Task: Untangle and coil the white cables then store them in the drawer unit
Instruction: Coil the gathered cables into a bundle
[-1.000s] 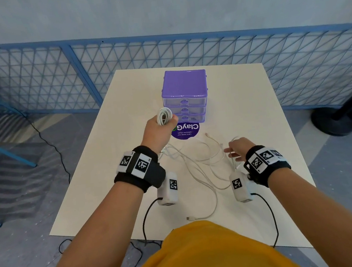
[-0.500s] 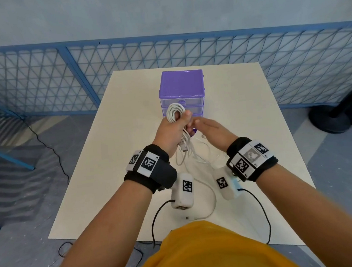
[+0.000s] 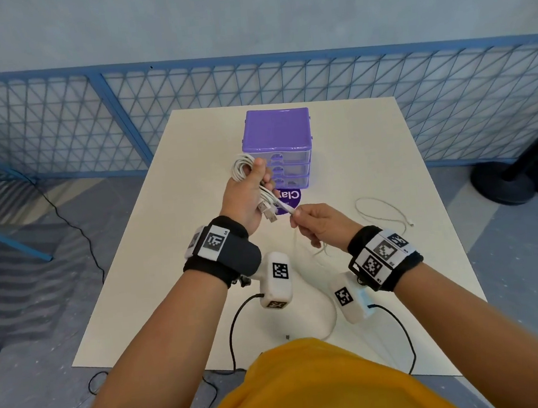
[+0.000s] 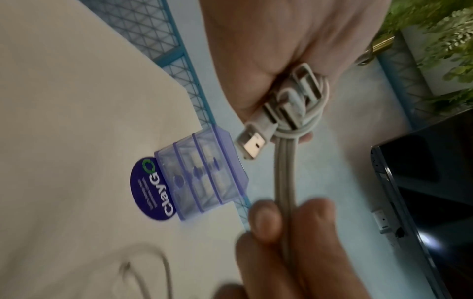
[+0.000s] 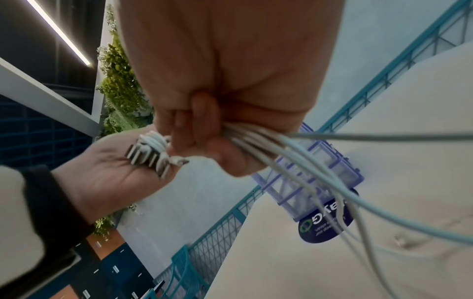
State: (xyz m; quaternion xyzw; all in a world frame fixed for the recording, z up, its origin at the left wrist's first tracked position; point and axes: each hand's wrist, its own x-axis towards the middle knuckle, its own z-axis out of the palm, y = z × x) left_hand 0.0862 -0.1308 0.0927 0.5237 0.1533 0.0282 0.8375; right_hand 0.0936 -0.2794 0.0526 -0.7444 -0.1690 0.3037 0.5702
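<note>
My left hand is raised in front of the purple drawer unit and grips a coiled bundle of white cables, whose USB plugs hang below the palm. In the left wrist view the plugs stick out of the fist. My right hand pinches the loose strands that run from the bundle and trail down to the table. One more white cable lies loose on the table to the right. The drawers look closed.
A round purple sticker lies on the white table in front of the drawer unit. Blue mesh fencing runs behind the table. A black stand base is on the floor at right.
My right hand went from the table up to the bundle, then pulled back toward me along the strands. The left hand drifted with the coil and stays raised before the drawers.
</note>
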